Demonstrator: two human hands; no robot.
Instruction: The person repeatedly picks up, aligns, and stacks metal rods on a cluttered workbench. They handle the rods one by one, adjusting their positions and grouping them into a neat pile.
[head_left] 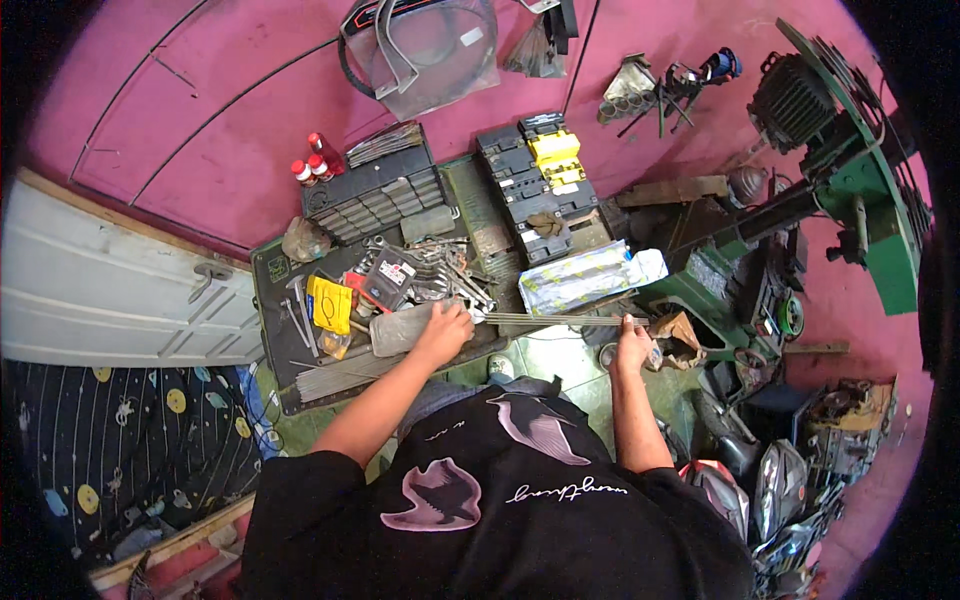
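Mostly between left grip [448,332] and right grip [632,347], thin rod bundle [560,319].

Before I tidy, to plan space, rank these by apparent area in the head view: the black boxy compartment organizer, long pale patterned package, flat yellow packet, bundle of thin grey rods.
1. Black boxy compartment organizer
2. Long pale patterned package
3. Flat yellow packet and bundle of thin grey rods: too alike to rank

rods [570,320] between left hand [446,328] and right hand [631,347], wrenches [432,284] on the worktop [280,350] at my monitor's ten o'clock, organiser [385,205] behind them, boxes [512,207] at one, door [130,290] at nine
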